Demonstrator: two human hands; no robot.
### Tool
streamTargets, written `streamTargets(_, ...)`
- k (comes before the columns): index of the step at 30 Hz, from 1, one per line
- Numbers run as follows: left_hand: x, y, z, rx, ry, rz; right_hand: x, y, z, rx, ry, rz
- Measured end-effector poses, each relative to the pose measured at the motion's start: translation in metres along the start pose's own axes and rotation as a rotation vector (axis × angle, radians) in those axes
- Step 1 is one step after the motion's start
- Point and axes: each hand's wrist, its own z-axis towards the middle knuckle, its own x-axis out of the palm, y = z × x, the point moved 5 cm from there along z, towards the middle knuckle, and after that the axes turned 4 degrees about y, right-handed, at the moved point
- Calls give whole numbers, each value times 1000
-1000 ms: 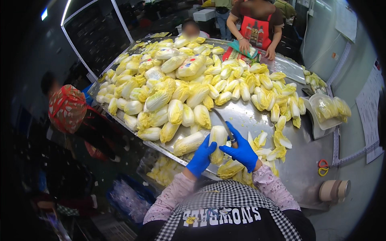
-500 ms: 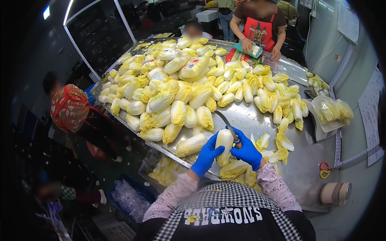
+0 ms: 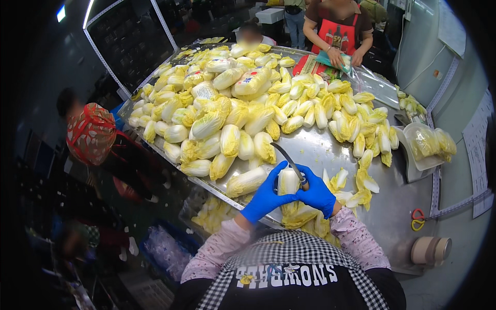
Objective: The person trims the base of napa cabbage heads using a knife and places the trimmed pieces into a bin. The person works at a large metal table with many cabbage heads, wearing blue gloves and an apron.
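Between my hands, above the near edge of the metal table, is a pale napa cabbage [image 3: 288, 184]. My left hand [image 3: 264, 200], in a blue glove, wraps round its left side. A curved knife [image 3: 290, 161] is in my right hand [image 3: 318, 196], also blue-gloved; its dark blade points up and away to the left. The right hand's thumb meets the left thumb across the cabbage, and its fingers press the right side. Loose yellow leaves [image 3: 299, 217] lie just below my hands. A big heap of napa cabbages [image 3: 209, 126] spreads beyond to the left.
More cabbages [image 3: 356, 124] and trimmed leaves [image 3: 364, 183] lie on the table [image 3: 315, 150] to the right. A scale [image 3: 416, 160] holds bagged cabbage. Scissors [image 3: 417, 219] and a tape roll [image 3: 431, 250] sit nearer. Across the table, a person in a red apron [image 3: 337, 37] handles a package.
The cabbage has tipped and now looks shorter between my hands. My left thumb has slid across to meet the right one. The far person's package has shifted slightly right.
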Motion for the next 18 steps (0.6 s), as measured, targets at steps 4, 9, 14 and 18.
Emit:
streamTargets(4, -7, 6, 0, -55, 63, -199, -2, 13, -7, 232, 105, 107)
streamTargets(9, -11, 31, 6, -50, 181, -826, -26, 12, -8, 275, 54, 227)
streamTargets(14, 8, 62, 12, -225, 51, -1182, -33, 10, -17, 296, 24, 139)
streamTargets(18, -10, 68, 21, -128, -69, -1069, -46, 6, -39, 400, -35, 123)
